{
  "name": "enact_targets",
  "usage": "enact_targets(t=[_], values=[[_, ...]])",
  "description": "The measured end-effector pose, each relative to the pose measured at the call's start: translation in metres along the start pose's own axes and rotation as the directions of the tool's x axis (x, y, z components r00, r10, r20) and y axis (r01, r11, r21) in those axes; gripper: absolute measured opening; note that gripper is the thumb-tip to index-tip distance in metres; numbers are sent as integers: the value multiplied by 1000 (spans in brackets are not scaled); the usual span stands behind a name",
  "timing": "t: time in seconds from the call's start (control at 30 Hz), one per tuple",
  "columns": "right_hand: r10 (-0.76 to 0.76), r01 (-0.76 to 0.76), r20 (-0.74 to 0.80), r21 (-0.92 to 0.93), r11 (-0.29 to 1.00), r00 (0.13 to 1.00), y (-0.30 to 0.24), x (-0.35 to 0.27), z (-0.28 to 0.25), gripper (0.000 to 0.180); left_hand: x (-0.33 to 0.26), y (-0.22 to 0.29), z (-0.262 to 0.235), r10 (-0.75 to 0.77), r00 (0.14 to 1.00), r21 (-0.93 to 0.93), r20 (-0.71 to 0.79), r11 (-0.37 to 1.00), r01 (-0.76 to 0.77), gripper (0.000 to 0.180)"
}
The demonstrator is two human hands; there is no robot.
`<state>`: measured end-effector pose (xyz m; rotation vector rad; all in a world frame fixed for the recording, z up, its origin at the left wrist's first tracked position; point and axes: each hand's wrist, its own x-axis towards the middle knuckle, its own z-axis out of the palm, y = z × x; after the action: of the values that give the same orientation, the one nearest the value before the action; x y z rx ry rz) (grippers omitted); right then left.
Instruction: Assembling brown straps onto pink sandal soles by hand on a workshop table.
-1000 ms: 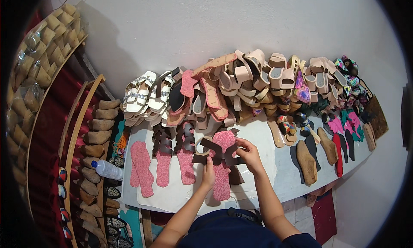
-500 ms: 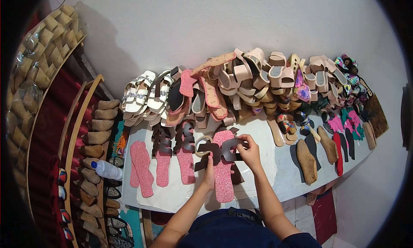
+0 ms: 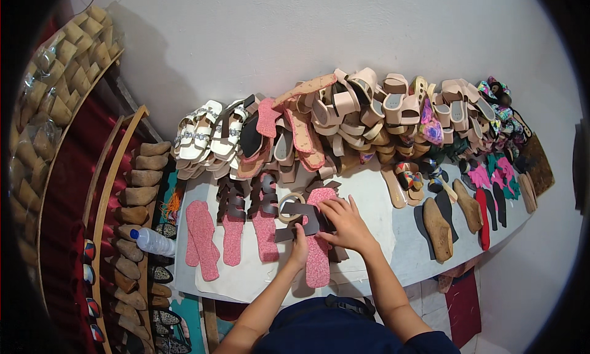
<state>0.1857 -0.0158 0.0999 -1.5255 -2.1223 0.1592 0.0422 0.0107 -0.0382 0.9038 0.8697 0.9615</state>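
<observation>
Just in front of me is a pink patterned insole (image 3: 318, 265), with a dark brown cut-out strap (image 3: 301, 210) lying across its upper part. My left hand (image 3: 299, 248) is closed on the strap at the insole's left edge, thumb on top; its other fingers are hidden. My right hand (image 3: 346, 226) spreads over the strap's right side, fingers apart and palm down, covering that part of it. Behind the strap, partly covered, is a roll of tape (image 3: 284, 201). To the left, pink insoles with brown straps (image 3: 266, 231) lie side by side.
Two plain pink insoles (image 3: 203, 243) overlap at the table's left. Heaped sandals (image 3: 362, 108) line the wall. Wooden shoe lasts (image 3: 437, 231) and dark sole pieces lie at right. Beside the table, a rack of lasts (image 3: 138, 197) and a water bottle (image 3: 153, 242) stand at left.
My right hand has let go of the strap's right end and moved left and down, now flattened over it. The strap's right side has come down onto the insole. My left hand stays put.
</observation>
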Motion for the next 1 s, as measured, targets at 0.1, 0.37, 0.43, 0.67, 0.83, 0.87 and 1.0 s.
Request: enact_targets(t=[0.1, 0.37, 0.43, 0.67, 0.83, 0.87, 1.0], values=[[9, -9, -5, -6, 1000, 1000, 8, -3, 3, 53, -10, 15, 7, -94, 988, 7, 126, 996, 94, 71], [2, 1, -126, 20, 1000, 992, 9, 3, 3, 46, 2, -9, -7, -57, 995, -27, 79, 998, 59, 65], [-10, 12, -125, 20, 1000, 992, 6, 6, 2, 46, 6, -19, -15, -6, 1000, 38, 8, 999, 6, 63], [150, -99, -312, 171, 980, 938, 13, 1, 7, 48, -19, 42, 22, -118, 984, -208, 131, 968, 143, 59], [275, -193, -242, 314, 930, 931, 27, -9, 14, 43, -28, 63, 30, -104, 985, -235, 140, 963, 135, 61], [278, -196, -242, 314, 929, 930, 27, -9, 13, 43, -28, 63, 29, -118, 983, -220, 140, 964, 147, 61], [255, -201, -238, 230, 952, 937, 29, -7, 10, 40, -27, 61, 30, -142, 979, -190, 145, 967, 168, 63]])
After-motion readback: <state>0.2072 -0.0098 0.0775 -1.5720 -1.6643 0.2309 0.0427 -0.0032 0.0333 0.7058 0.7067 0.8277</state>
